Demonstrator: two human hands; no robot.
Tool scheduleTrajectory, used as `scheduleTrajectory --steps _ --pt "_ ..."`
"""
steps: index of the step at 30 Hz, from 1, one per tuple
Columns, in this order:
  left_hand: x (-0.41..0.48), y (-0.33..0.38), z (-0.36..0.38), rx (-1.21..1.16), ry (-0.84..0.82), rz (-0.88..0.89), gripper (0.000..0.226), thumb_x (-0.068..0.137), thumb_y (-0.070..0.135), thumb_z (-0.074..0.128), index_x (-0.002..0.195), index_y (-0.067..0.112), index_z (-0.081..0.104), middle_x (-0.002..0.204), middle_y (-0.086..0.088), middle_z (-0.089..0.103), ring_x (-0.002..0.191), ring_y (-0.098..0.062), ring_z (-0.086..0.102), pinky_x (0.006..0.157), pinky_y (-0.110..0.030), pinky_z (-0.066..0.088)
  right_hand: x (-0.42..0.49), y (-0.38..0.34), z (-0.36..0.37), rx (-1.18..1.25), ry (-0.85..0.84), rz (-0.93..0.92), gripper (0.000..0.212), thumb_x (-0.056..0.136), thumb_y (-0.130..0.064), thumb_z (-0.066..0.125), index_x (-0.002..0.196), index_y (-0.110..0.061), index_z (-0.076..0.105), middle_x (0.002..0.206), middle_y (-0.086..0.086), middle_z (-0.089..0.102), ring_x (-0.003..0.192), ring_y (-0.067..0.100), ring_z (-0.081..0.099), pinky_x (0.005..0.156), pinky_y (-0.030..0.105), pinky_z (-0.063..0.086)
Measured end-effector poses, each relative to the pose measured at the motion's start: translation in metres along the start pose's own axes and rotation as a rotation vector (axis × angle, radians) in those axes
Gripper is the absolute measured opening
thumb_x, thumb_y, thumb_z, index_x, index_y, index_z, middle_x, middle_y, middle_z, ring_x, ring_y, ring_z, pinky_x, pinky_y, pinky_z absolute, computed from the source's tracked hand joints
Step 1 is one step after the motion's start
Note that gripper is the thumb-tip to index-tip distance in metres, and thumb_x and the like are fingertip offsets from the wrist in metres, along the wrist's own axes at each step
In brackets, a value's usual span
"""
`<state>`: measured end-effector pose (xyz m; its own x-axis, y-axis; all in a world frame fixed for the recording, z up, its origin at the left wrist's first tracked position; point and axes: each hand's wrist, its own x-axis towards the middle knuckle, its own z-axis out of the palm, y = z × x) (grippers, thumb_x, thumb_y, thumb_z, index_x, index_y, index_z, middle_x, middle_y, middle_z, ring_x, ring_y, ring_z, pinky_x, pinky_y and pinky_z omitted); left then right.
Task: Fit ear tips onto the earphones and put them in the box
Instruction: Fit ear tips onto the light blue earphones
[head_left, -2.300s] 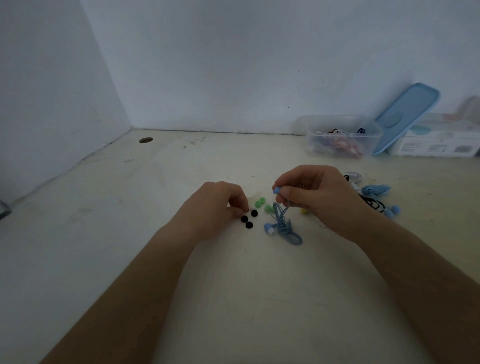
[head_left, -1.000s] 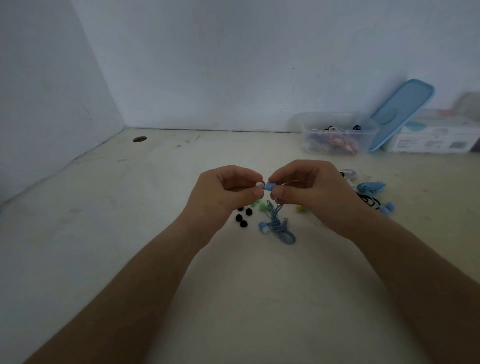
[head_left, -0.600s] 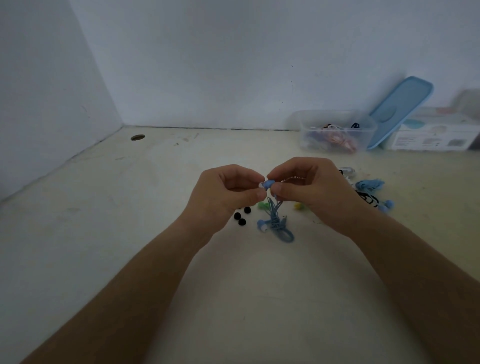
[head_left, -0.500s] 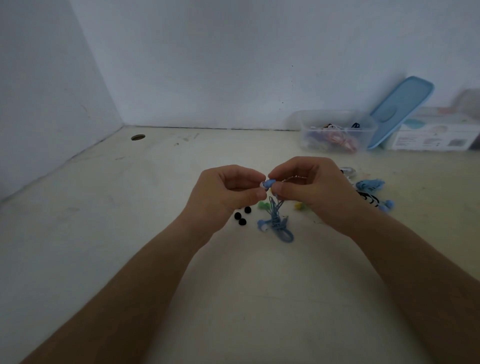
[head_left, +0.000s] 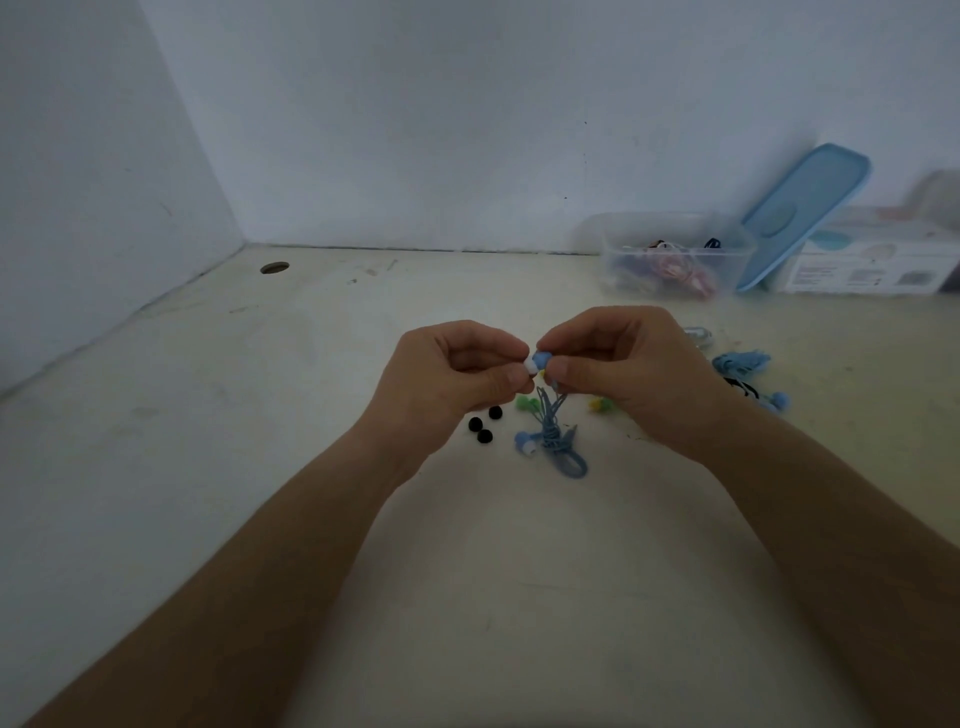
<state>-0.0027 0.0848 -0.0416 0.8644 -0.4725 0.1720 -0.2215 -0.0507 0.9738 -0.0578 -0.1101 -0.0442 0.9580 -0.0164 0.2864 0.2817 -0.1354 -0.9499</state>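
Over the middle of the counter (head_left: 260, 467), the left hand (head_left: 457, 382) has a narrow grip pinching a white ear tip (head_left: 530, 367) against the blue earbud (head_left: 542, 358), which the right hand (head_left: 628, 369) pinches. The cable bundle (head_left: 555, 441) hangs below them, with black ear tips (head_left: 484, 426) just left of it. The clear box (head_left: 675, 244) stands far right.

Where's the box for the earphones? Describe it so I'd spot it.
Follow the back wall to the right end of the table. A clear box sits there, earphones inside. Unlike the white carton beside it, it is see-through, and a blue lid leans at its right.
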Motion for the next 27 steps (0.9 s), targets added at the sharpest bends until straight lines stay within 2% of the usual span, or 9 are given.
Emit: scheduleTrajectory --steps 2,8,14,20,27 --pt "0.0004 -0.0005 0.0002 0.015 0.0 0.022 0.014 0.078 0.005 0.079 0.089 0.012 0.074 0.085 -0.012 0.076 0.08 -0.028 0.073 0.078 -0.041 0.057 0.0001 0.0003 -0.0008 0.01 -0.02 -0.003 0.017 0.083 0.009 0.069 0.094 -0.004 0.073 0.082 0.006 0.076 0.076 0.015 0.071 0.075 0.028 0.058" --pt "0.0016 -0.0005 0.0016 0.011 -0.013 0.056 0.016 0.075 0.004 0.081 0.081 0.017 0.074 0.082 -0.012 0.076 0.077 -0.024 0.073 0.075 -0.038 0.057 -0.0003 -0.0011 -0.0019 0.026 -0.051 -0.006 0.017 0.081 0.011 0.069 0.093 0.0 0.071 0.081 0.005 0.076 0.074 0.014 0.071 0.073 0.025 0.056" --pt "0.0022 -0.0006 0.0012 0.04 -0.012 0.056 0.014 0.075 0.005 0.081 0.083 0.014 0.074 0.08 -0.009 0.076 0.075 -0.021 0.073 0.075 -0.035 0.059 -0.0005 -0.0024 -0.0022 -0.013 -0.046 -0.012 0.017 0.08 0.011 0.071 0.09 -0.003 0.072 0.081 0.006 0.076 0.076 0.016 0.071 0.075 0.027 0.057" --pt "0.0019 -0.0003 0.0017 0.056 -0.001 0.047 0.013 0.075 0.006 0.081 0.084 0.013 0.075 0.08 -0.009 0.077 0.075 -0.022 0.073 0.078 -0.042 0.059 -0.0016 -0.0038 -0.0019 -0.062 -0.024 -0.026 0.016 0.08 0.007 0.074 0.09 -0.006 0.073 0.087 0.01 0.077 0.083 0.022 0.073 0.081 0.03 0.059" --pt "0.0014 0.0 0.0024 0.043 -0.004 0.033 0.013 0.075 0.008 0.081 0.084 0.014 0.075 0.081 -0.008 0.077 0.077 -0.023 0.074 0.075 -0.035 0.059 -0.002 -0.0047 -0.0013 -0.072 -0.017 -0.028 0.016 0.08 0.008 0.074 0.091 -0.004 0.073 0.088 0.011 0.077 0.085 0.023 0.074 0.08 0.029 0.059"
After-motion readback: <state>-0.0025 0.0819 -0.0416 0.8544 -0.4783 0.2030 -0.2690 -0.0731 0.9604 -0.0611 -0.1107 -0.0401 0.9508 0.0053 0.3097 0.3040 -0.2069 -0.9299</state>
